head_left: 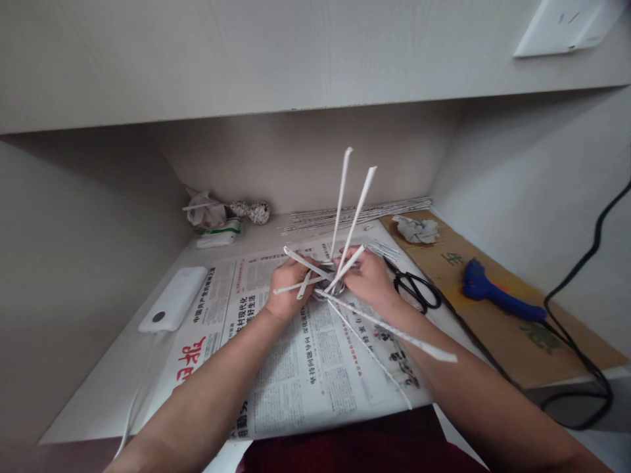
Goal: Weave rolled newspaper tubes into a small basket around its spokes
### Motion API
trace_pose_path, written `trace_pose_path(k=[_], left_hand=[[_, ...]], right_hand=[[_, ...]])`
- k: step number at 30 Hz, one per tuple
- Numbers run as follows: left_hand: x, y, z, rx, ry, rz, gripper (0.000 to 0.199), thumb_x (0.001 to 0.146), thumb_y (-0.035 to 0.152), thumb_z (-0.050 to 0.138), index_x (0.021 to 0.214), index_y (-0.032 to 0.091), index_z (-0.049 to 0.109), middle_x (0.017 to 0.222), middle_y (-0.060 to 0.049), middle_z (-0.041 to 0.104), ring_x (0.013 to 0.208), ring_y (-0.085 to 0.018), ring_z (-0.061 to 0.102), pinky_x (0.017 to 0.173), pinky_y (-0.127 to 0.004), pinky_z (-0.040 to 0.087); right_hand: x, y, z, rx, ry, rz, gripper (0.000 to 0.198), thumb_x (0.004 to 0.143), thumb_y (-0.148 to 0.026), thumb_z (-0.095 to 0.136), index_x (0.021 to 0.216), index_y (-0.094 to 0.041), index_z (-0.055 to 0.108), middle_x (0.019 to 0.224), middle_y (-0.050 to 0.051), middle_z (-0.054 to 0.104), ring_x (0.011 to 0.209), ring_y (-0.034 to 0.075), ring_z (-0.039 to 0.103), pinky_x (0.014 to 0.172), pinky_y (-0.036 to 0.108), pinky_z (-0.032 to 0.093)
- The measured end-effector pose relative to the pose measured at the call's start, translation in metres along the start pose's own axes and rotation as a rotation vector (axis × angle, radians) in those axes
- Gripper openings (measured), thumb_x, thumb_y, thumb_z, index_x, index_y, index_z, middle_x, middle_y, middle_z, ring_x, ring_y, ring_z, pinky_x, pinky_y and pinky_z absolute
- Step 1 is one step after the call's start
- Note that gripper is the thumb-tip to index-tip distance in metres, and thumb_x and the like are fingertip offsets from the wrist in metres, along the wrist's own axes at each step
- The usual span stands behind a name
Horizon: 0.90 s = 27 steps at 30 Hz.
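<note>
Over newspaper, left-hand grip, right-hand grip, both pinching crossed white paper sticks

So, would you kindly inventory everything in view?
table: one, pale, centre
newspaper: one, white, on table
strips: several, whitish, above newspaper
cardboard: one, brown, right
scissors: one, black, beside cardboard
sticks: many, whitish, back and near scissors
glue gun: one, blue, on cardboard
lump: one, grey, on cardboard
cable: one, black, right
device: one, white, left
lead: one, white, left
bag: one, whitish, back left
packet: one, white-green, back left
speckled object: one, brown-white, back left
outlet: one, white, upper right
cloth: one, dark red, bottom
left hand: one, bare, gripping strips
right hand: one, bare, gripping strips
</note>
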<state>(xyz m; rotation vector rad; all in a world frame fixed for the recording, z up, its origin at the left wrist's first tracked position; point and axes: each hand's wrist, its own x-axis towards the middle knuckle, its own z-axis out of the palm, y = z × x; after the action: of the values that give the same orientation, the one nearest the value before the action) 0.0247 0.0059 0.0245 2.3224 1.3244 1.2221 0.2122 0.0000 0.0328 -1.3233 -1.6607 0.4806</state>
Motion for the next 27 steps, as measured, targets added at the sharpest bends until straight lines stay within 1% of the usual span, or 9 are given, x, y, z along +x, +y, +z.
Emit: trace_pose_path(k=[4, 11, 13, 16, 18, 20, 23, 25, 27], left_hand=[[0.0, 0.002, 0.002, 0.022, 0.017, -0.035, 0.011, 0.083, 0.017, 0.063, 0.087, 0.02, 0.072, 0.087, -0.006, 0.07, 0.081, -0.02, 0.066, 0.075, -0.029, 0.05], [0.0, 0.004, 0.003, 0.018, 0.023, -0.015, 0.012, 0.084, 0.019, 0.062, 0.09, 0.022, 0.072, 0.09, -0.006, 0.071, 0.087, -0.021, 0.066, 0.082, -0.033, 0.052], [0.0, 0.005, 0.003, 0.005, 0.011, -0.011, 0.011, 0.084, 0.019, 0.062, 0.089, 0.023, 0.072, 0.09, -0.006, 0.071, 0.087, -0.022, 0.066, 0.081, -0.034, 0.052], [0.001, 0.005, 0.004, -0.013, 0.018, -0.022, 0.011, 0.083, 0.02, 0.063, 0.089, 0.022, 0.072, 0.09, -0.007, 0.071, 0.086, -0.023, 0.066, 0.08, -0.035, 0.053], [0.001, 0.004, 0.006, -0.021, 0.05, -0.044, 0.013, 0.083, 0.021, 0.063, 0.091, 0.022, 0.073, 0.091, -0.007, 0.071, 0.086, -0.023, 0.067, 0.081, -0.035, 0.053], [0.002, 0.003, 0.007, -0.037, 0.069, -0.049, 0.014, 0.083, 0.021, 0.063, 0.092, 0.022, 0.074, 0.091, -0.008, 0.071, 0.086, -0.023, 0.067, 0.081, -0.036, 0.053], [0.001, 0.001, 0.006, -0.061, 0.045, -0.017, 0.016, 0.084, 0.022, 0.062, 0.093, 0.024, 0.076, 0.091, -0.008, 0.071, 0.084, -0.023, 0.066, 0.079, -0.036, 0.053], [0.0, 0.001, 0.005, -0.054, 0.019, 0.003, 0.018, 0.084, 0.022, 0.063, 0.096, 0.025, 0.076, 0.09, -0.008, 0.071, 0.083, -0.022, 0.066, 0.077, -0.034, 0.053], [0.0, 0.002, 0.004, -0.031, 0.004, 0.014, 0.019, 0.084, 0.023, 0.064, 0.098, 0.024, 0.076, 0.089, -0.007, 0.071, 0.081, -0.021, 0.065, 0.075, -0.033, 0.052]], right_hand=[[0.0, -0.002, -0.003, -0.078, -0.057, -0.022, 0.007, 0.075, -0.018, 0.062, 0.077, -0.021, 0.068, 0.093, 0.004, 0.069, 0.086, 0.019, 0.064, 0.078, 0.031, 0.049], [0.0, -0.001, -0.005, -0.176, -0.101, -0.122, 0.013, 0.084, -0.025, 0.059, 0.078, -0.021, 0.071, 0.09, 0.007, 0.069, 0.088, 0.022, 0.062, 0.083, 0.035, 0.047], [0.0, 0.003, -0.002, -0.128, -0.092, -0.066, 0.011, 0.081, -0.028, 0.062, 0.076, -0.022, 0.07, 0.087, 0.005, 0.07, 0.085, 0.021, 0.063, 0.079, 0.034, 0.048], [0.0, 0.006, 0.002, -0.026, -0.098, 0.084, 0.009, 0.077, -0.03, 0.065, 0.075, -0.023, 0.07, 0.08, 0.002, 0.07, 0.074, 0.019, 0.064, 0.069, 0.031, 0.049], [0.001, 0.006, 0.002, -0.014, -0.105, 0.103, 0.007, 0.076, -0.027, 0.065, 0.077, -0.023, 0.07, 0.08, 0.002, 0.071, 0.072, 0.019, 0.064, 0.068, 0.031, 0.049], [0.001, 0.005, 0.001, -0.075, -0.075, 0.014, 0.007, 0.075, -0.023, 0.064, 0.078, -0.022, 0.07, 0.083, 0.003, 0.071, 0.078, 0.021, 0.064, 0.073, 0.033, 0.049], [0.001, 0.003, -0.002, -0.222, 0.011, -0.177, 0.011, 0.075, -0.021, 0.066, 0.085, -0.021, 0.07, 0.092, 0.006, 0.071, 0.096, 0.026, 0.06, 0.086, 0.039, 0.045], [0.0, 0.002, -0.003, -0.294, 0.05, -0.238, 0.015, 0.077, -0.024, 0.068, 0.091, -0.021, 0.07, 0.098, 0.007, 0.07, 0.106, 0.029, 0.056, 0.092, 0.042, 0.041], [-0.002, -0.001, -0.003, -0.349, 0.061, -0.254, 0.014, 0.08, -0.029, 0.067, 0.092, -0.022, 0.07, 0.098, 0.007, 0.07, 0.107, 0.03, 0.053, 0.093, 0.044, 0.038]])
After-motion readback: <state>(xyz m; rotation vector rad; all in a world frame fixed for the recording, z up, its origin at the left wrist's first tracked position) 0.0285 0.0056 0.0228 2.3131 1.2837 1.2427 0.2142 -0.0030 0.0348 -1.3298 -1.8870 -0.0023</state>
